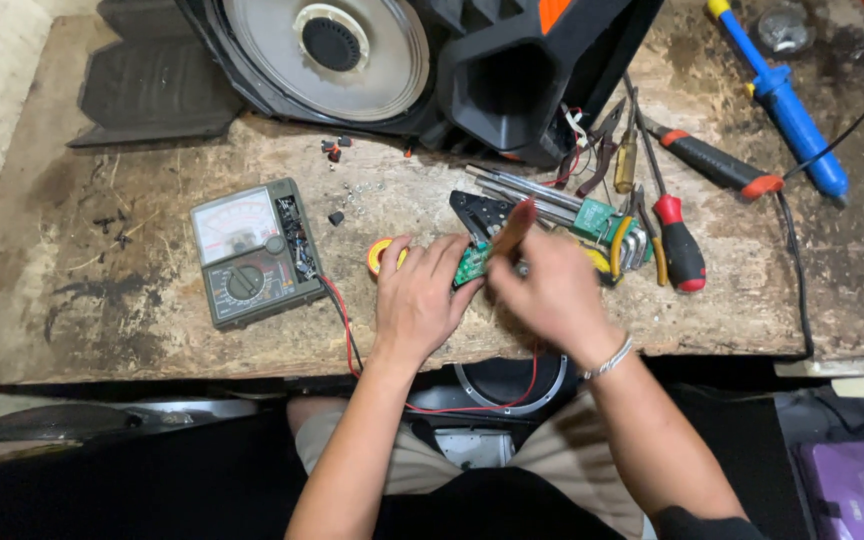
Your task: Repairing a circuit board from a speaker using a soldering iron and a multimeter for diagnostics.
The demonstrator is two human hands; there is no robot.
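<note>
Board (pixel 471 264): small, green, out of the speaker (pixel 422 60), not back in.
Left hand (pixel 417 300): my fingers pinch it.
Right hand (pixel 552 290): I pinch a brown stick (pixel 514 228) on it.
Meter (pixel 252 250): near, not touched.

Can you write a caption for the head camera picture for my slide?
Left hand holds a small green circuit board while right hand works on it with a tool, beside a meter.

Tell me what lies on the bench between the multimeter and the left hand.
In the head view, a yellow tape roll lies between the multimeter and the left hand, right by the fingers; red and black leads run there too.
</note>
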